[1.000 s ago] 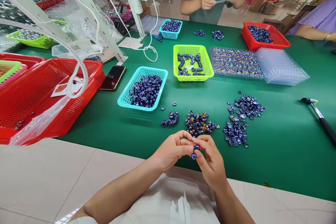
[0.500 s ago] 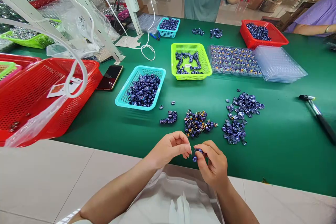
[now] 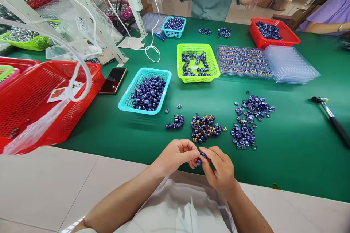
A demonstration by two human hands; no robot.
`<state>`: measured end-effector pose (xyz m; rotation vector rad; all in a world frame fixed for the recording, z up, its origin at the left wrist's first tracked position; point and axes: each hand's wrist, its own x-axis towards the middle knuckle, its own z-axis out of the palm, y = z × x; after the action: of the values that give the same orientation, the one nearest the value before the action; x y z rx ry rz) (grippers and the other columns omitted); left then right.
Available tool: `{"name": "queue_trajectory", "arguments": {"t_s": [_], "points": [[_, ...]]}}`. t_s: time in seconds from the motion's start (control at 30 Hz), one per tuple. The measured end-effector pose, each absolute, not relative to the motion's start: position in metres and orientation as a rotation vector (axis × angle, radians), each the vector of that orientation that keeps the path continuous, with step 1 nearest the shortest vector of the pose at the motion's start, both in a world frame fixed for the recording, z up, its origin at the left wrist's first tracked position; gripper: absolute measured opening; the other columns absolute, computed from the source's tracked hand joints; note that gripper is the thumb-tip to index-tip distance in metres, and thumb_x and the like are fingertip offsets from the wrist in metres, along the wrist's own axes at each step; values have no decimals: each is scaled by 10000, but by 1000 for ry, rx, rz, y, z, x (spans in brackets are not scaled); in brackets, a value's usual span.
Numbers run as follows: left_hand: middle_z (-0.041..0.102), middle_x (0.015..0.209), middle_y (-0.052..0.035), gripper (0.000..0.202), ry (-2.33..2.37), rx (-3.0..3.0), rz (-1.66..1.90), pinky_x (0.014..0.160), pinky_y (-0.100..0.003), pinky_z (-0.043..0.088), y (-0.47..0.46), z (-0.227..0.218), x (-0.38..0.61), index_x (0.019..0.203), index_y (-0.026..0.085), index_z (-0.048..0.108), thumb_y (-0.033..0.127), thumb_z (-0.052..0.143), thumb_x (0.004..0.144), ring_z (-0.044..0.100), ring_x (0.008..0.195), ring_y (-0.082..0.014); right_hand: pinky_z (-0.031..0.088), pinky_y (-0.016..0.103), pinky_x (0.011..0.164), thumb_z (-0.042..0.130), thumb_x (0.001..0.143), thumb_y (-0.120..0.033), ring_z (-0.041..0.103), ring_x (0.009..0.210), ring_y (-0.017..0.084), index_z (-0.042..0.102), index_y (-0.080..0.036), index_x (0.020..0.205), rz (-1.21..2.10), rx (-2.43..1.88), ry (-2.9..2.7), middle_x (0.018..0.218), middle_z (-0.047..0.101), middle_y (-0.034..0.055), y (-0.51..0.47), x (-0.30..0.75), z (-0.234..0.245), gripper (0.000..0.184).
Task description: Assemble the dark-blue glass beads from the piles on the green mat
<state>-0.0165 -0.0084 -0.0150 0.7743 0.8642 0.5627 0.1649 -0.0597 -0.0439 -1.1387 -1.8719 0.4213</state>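
Close to the table's front edge, my right hand (image 3: 219, 169) pinches a small shiny blue round part (image 3: 203, 155). A blue ball-shaped end (image 3: 198, 162) shows just beneath it, between the hands. My left hand (image 3: 179, 157) has its thumb and fingertips closed against the same part from the left; the fingers partly hide it. Just beyond the hands lies a pile of blue ball-shaped pieces with orange bits (image 3: 205, 128). To its right are loose flat blue discs (image 3: 244, 135), and to its left a curved row of blue pieces (image 3: 175, 122).
A turquoise basket (image 3: 123, 105) of blue pieces, a green basket (image 3: 216, 74) and a filled clear tray (image 3: 244, 62) stand farther back. Stacked empty trays (image 3: 291, 65) and a hammer (image 3: 332, 116) are at right. A phone (image 3: 113, 81) lies beside a red basket (image 3: 79, 109). A co-worker (image 3: 210, 0) is opposite.
My hands have come together: the right moved slightly left with the blue part, and my left fingertips now meet it. The co-worker opposite has shifted their hands and the clear tray.
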Motion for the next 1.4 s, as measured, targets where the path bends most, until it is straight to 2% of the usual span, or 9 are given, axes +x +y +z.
{"name": "queue_trajectory", "arguments": {"t_s": [0.23,0.3,0.4,0.47,0.7,1.0,1.2,1.3,1.4], "points": [[681,667,-18,337,816,714,545,592,-253,533,-13,-25,-16,800,122,622,413,788,764,638,539,-114,553,306,625,583,901,-109,668,774,189,594,-252,1276,440,-1109,-1793,924,707,73,-60,161,-42,401],[687,819,-33,340,805,764,601,646,-267,544,-13,-22,-17,937,135,639,388,792,769,663,640,-125,550,308,633,566,909,-103,669,802,195,581,-243,1280,456,-1117,-1835,948,705,84,-60,161,-43,397],[656,1026,-65,531,794,946,640,788,-302,549,-14,-17,-19,1182,175,638,287,848,708,655,872,-166,545,305,628,533,923,-108,672,804,197,578,-222,1257,445,-1097,-1903,945,706,90,-59,162,-45,356],[644,1064,-79,528,799,1073,610,851,-324,539,-15,-15,-18,1204,174,659,238,837,711,636,936,-184,536,301,604,519,927,-120,669,763,193,590,-200,1211,384,-1068,-1921,905,705,88,-58,161,-46,304],[656,881,-40,283,835,1241,659,784,-287,524,-20,-18,-16,1003,153,749,181,798,727,619,815,-162,485,302,538,494,925,-116,618,660,183,586,-153,1145,274,-1003,-1954,802,676,86,-61,157,-48,241],[682,936,-40,385,789,996,588,798,-289,528,-13,-21,-37,1096,177,719,227,816,727,628,843,-154,473,298,540,523,936,-120,588,634,177,573,-153,1172,320,-991,-1973,779,655,76,-52,144,-48,243],[699,861,-18,454,736,947,514,777,-286,546,1,-11,-63,1193,216,670,245,798,759,652,798,-139,535,338,664,459,973,-134,628,807,216,464,-127,1359,443,-963,-2079,955,676,126,-46,130,-34,387],[705,781,-15,405,876,1059,543,732,-286,556,9,2,-74,1150,196,692,273,785,764,667,723,-146,540,351,713,446,979,-143,626,844,216,384,-162,1446,462,-1009,-2121,981,674,104,-43,146,-30,472],[730,819,-38,356,1199,1235,775,770,-310,561,24,16,-93,1056,186,723,333,791,739,689,788,-191,532,372,774,411,980,-115,623,904,224,473,-231,1397,300,-1335,-2036,1013,666,92,-33,183,-28,437]]}}
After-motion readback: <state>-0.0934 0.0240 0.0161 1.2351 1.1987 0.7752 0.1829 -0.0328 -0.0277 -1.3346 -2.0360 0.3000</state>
